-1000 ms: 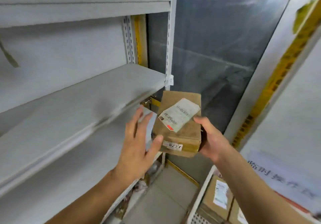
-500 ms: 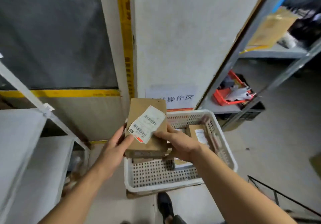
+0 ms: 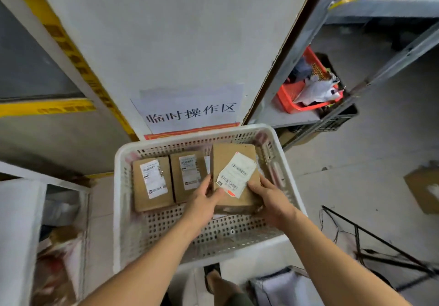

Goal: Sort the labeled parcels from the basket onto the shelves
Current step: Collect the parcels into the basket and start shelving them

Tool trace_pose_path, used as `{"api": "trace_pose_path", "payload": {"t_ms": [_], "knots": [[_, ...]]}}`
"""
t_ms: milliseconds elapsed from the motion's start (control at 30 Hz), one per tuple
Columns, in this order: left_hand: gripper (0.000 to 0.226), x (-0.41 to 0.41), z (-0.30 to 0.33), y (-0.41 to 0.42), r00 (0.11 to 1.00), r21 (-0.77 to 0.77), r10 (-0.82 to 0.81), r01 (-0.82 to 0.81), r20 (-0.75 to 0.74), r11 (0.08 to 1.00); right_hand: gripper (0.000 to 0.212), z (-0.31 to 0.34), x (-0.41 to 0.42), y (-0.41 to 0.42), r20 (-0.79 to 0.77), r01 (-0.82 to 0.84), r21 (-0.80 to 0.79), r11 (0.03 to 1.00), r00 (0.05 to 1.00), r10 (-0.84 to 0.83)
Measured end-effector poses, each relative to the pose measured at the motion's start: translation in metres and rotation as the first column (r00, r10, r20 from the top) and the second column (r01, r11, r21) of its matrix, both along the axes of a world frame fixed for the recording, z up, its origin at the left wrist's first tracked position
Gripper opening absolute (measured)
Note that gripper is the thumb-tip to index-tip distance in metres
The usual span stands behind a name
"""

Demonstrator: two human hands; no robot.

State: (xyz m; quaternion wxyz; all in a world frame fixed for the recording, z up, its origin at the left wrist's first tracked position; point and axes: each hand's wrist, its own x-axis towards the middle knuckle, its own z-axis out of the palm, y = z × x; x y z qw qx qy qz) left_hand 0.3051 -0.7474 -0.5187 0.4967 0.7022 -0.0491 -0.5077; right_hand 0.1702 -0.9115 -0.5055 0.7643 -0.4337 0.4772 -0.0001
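Hands, left hand [image 3: 204, 204] and right hand [image 3: 270, 201], clamp a labeled parcel [image 3: 234, 177] over the basket [image 3: 123, 163]'s right side, beside two boxes [image 3: 166, 182].

A white paper sign [image 3: 190, 109] with black printed characters is stuck low on the pale wall [image 3: 166, 32]. To the right, a red plastic bin [image 3: 297, 99] holds crumpled white bags. Yellow tape [image 3: 45, 107] runs along the left.
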Motion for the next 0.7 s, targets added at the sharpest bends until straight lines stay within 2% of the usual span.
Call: {"api": "trace_pose_path", "payload": {"t_ms": [200,367,500,700], "knots": [[0.07,0.018,-0.074,-0.039,0.997,0.068,0.079,-0.08,0.007,0.995,0.046,-0.077,0.032,-0.048,-0.084,-0.154,0.023,0.988,0.984,0.156],[0.073,0.023,-0.116,-0.047,0.997,0.097,0.066,-0.07,0.044,0.993,0.042,-0.134,0.039,-0.065,-0.114,-0.136,0.021,0.99,0.984,0.138],[0.074,0.018,-0.132,-0.062,0.992,0.109,-0.009,-0.005,0.127,0.994,0.038,-0.143,0.036,-0.075,-0.118,-0.11,0.009,0.994,0.987,0.11],[0.073,0.006,-0.141,-0.065,0.993,0.11,-0.034,0.021,0.116,0.994,0.036,-0.139,0.037,-0.076,-0.154,-0.114,-0.142,0.983,0.984,0.092]]}}
